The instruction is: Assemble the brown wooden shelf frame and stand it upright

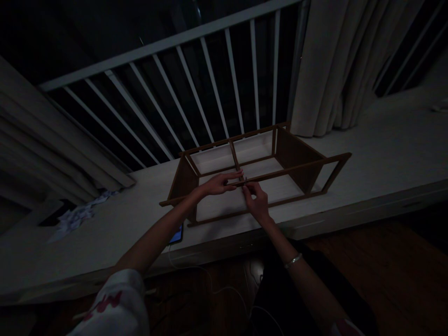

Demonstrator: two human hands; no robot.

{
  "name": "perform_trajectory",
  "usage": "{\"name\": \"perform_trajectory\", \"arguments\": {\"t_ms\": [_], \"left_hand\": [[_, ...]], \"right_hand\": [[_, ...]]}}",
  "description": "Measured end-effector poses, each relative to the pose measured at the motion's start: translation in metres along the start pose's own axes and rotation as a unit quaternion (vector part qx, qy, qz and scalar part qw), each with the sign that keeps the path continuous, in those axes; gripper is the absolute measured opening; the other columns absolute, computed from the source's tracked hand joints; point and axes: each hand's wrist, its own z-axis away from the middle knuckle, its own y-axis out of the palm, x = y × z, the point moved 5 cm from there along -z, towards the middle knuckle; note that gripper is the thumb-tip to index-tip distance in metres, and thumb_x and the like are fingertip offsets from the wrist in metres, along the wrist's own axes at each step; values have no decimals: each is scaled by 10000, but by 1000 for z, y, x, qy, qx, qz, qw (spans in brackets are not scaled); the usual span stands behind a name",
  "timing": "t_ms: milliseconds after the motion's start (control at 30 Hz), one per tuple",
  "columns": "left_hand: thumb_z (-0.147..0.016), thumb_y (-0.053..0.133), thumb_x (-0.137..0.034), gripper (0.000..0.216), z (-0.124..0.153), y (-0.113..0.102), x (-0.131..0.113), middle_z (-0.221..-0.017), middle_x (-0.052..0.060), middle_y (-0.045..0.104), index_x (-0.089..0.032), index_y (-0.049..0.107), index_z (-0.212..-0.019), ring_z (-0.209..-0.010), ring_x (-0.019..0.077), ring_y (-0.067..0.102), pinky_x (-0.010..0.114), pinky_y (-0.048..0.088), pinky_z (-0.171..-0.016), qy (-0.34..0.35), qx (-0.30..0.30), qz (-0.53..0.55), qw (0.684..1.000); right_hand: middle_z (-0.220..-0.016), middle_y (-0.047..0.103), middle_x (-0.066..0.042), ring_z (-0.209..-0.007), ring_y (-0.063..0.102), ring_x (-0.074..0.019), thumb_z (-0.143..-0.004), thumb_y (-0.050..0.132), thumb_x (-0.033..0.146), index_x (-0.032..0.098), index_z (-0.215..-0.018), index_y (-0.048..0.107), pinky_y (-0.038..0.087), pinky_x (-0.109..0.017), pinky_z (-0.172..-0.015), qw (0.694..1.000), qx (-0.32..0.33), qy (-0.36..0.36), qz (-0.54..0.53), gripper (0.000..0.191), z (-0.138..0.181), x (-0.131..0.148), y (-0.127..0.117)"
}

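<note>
A brown wooden frame (292,167), like a small open rack with solid end panels, lies on its side on the white ledge. My left hand (219,184) grips its near upper rail around the middle, fingers above and thumb below, close to where a crosspiece (234,154) meets it. Just right of that joint, my right hand (257,199) is closed in a pinch against the rail. A tiny, thin piece (245,179) shows at its fingertips, too small and dark to name.
White railing (210,60) runs behind the frame, with curtains (320,70) on both sides. A lit phone (177,234) with a white cable (210,275) lies at the ledge's front edge. Crumpled paper or cloth (75,219) is at left. The room is dim.
</note>
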Motion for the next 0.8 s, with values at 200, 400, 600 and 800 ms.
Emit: {"name": "perform_trajectory", "arguments": {"t_ms": [200,400,600,800], "left_hand": [[-787,555,-374,587,0,0,1,-1449,74,267,-279,336,-1323,-1322,230,308,378,415,-940,-3,-2,4,1000],[-779,561,-389,598,1,0,0,-1447,67,276,-282,334,-1323,-1328,223,298,397,378,-986,-13,-2,11,1000],[-773,570,-384,604,1,0,-1,-1445,76,277,-276,342,-1321,-1327,234,297,378,401,-955,-11,0,17,1000],[-788,553,-374,588,0,-1,-3,-1446,82,270,-270,335,-1324,-1325,236,302,357,429,-907,-14,2,11,1000]], "right_hand": [[-771,660,-23,-691,650,-168,-845,489,372,211,-1063,434,510,-290,-632,998,1,35,-48,276,1,-5,1],[-760,660,-10,-710,657,-162,-842,498,349,208,-1179,336,520,-282,-621,997,6,19,-80,400,2,-8,1],[-944,652,-62,-844,631,-181,-881,421,256,230,-1163,465,514,-350,-770,990,41,-127,53,287,2,-4,-2],[-1019,643,-81,-942,598,-204,-901,355,192,213,-1212,488,495,-380,-834,970,77,-199,117,339,1,1,-3]]}}
